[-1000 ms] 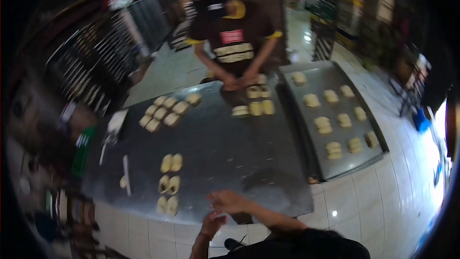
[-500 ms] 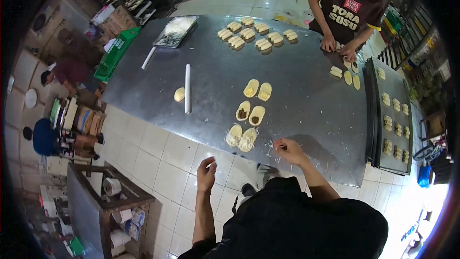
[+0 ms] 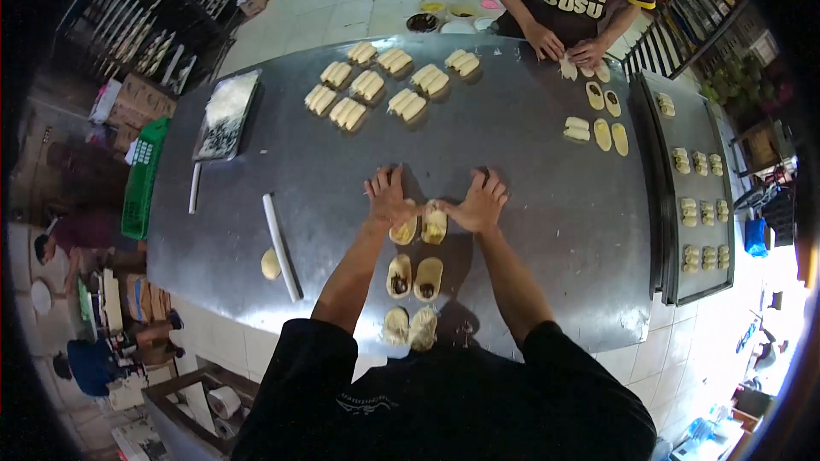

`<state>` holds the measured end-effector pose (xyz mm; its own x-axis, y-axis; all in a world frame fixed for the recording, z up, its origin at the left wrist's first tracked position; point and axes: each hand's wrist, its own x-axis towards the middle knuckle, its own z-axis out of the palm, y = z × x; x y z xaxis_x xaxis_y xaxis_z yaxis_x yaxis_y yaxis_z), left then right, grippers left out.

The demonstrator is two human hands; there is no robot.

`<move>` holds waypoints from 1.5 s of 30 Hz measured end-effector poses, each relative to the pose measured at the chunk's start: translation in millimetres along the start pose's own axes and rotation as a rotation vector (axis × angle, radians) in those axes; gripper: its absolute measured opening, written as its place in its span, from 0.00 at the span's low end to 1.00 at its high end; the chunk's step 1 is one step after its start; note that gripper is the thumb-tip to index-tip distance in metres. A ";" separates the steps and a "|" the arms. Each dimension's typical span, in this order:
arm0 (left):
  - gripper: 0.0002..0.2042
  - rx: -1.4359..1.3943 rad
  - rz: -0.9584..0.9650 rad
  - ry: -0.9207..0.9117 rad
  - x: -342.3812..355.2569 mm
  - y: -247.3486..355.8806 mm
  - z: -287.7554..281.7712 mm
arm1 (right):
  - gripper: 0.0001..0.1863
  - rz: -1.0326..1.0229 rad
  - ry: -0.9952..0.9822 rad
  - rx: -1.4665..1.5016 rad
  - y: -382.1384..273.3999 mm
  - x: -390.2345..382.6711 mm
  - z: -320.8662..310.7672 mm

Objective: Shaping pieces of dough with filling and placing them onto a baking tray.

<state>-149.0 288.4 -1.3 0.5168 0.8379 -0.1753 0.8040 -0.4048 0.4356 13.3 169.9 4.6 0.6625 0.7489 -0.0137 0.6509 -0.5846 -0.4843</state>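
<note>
My left hand and my right hand have fingers spread above the steel table, thumbs at the top edge of two dough ovals with yellow filling, partly covered by them. Below lie a pair with dark brown filling and a pair with pale shreds. To the left are a white rolling rod and a round dough piece. Several rolled dough clusters rest farther back.
A co-worker handles dough at the back right. Filled metal trays stand right of the table. At left are a shallow tray, another white rod, a green crate, two people and a wooden-framed stand.
Both my hands have moved up and forward from the near table edge to the upper pair of dough ovals, fingers now spreading. My view has shifted too.
</note>
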 end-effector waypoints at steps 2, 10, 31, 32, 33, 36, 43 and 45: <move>0.52 0.097 0.024 -0.076 15.8 18.5 -8.4 | 0.54 0.096 -0.106 0.003 3.0 16.4 -1.9; 0.34 -0.034 0.043 0.268 34.9 7.0 8.5 | 0.44 0.062 0.095 0.029 -26.6 21.1 1.9; 0.06 0.205 0.632 0.239 -91.3 5.9 14.7 | 0.07 -0.622 0.077 0.264 6.3 -91.4 34.7; 0.08 0.123 0.629 0.112 -99.4 1.0 9.8 | 0.07 -0.625 0.080 0.270 5.9 -96.2 31.2; 0.09 0.040 0.623 -0.017 -105.2 -2.1 6.2 | 0.06 -0.584 0.080 0.300 7.3 -106.5 28.4; 0.09 0.006 0.532 0.003 -93.5 -5.2 8.7 | 0.06 -0.457 0.013 0.385 -6.6 -95.2 19.5; 0.17 0.123 0.251 0.015 -29.3 10.7 -11.4 | 0.11 -0.153 -0.056 0.484 5.6 -43.6 16.5; 0.14 0.122 0.628 0.085 -43.4 -2.9 -9.8 | 0.08 -0.494 0.021 0.452 14.4 -60.6 15.1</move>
<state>-176.6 256.8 13.7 0.8789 0.4519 0.1528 0.3860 -0.8620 0.3286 -23.1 120.8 -14.7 0.3368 0.8860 0.3186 0.6630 0.0171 -0.7484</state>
